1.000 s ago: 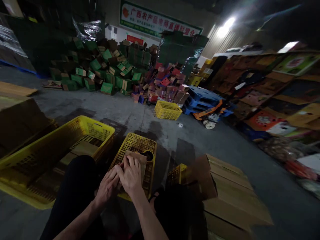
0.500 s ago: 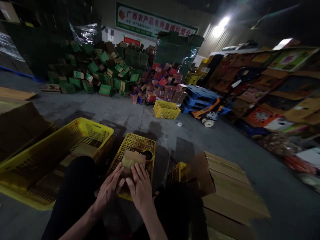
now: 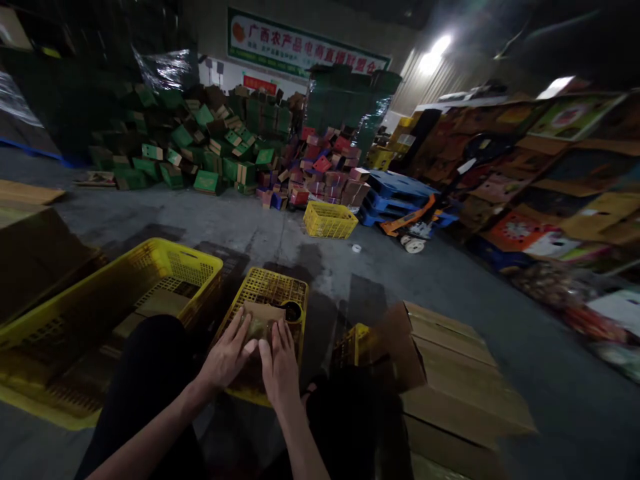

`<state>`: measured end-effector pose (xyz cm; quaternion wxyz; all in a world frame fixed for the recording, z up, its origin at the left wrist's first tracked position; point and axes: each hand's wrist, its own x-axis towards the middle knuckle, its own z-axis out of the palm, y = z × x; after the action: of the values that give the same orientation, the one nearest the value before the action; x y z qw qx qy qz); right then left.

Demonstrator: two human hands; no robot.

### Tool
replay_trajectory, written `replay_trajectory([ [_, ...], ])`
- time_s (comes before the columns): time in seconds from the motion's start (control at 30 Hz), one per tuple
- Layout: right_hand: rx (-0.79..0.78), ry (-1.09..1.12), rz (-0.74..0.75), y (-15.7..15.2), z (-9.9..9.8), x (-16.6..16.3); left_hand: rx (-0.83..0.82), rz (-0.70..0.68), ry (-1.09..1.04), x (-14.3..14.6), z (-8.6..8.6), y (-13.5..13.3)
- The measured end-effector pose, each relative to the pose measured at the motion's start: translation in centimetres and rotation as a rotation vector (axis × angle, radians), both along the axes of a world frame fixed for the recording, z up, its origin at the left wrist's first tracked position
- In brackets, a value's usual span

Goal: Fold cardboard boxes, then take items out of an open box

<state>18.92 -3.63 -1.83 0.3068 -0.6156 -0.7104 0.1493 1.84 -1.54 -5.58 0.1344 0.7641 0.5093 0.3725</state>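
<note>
A small cardboard box (image 3: 265, 312) lies on the yellow crate (image 3: 276, 277) between my knees, with a shiny strip that looks like clear tape across it. My left hand (image 3: 227, 353) presses along the box's left side, fingers together. On the other side my right hand (image 3: 281, 363) grips it, and the two thumbs nearly meet at the near edge. A dark round object, perhaps a tape roll (image 3: 294, 312), rests on the crate just beyond the right fingers. The near part of the box is hidden by my hands.
To my left stands a large yellow crate (image 3: 197, 257) with flat cardboard inside. Stacked cardboard boxes (image 3: 450, 360) are close on my right. Farther off are another yellow crate (image 3: 330, 220), blue pallets (image 3: 395, 190), a pallet jack (image 3: 413, 227) and heaped green boxes (image 3: 205, 180).
Both hands have shifted from the top of the small box toward its two sides, moving slightly forward. The view has turned a little to the right.
</note>
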Motion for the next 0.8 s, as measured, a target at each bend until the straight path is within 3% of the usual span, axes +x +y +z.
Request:
replay_trajectory([
  [0.2, 0.001, 0.078, -0.022, -0.1, -0.7, -0.2, -0.019, 0.040, 0.024, 0.5, 0.0, -1.3],
  [0.47, 0.074, 0.058, -0.078, -3.6, -2.3, -0.1, -0.115, 0.106, -0.009, 1.2, 0.9, -1.9],
  [0.8, 0.036, 0.134, -0.083, -7.5, -1.7, 0.4, -0.117, 0.130, 0.005, 1.6, 1.0, -2.3],
])
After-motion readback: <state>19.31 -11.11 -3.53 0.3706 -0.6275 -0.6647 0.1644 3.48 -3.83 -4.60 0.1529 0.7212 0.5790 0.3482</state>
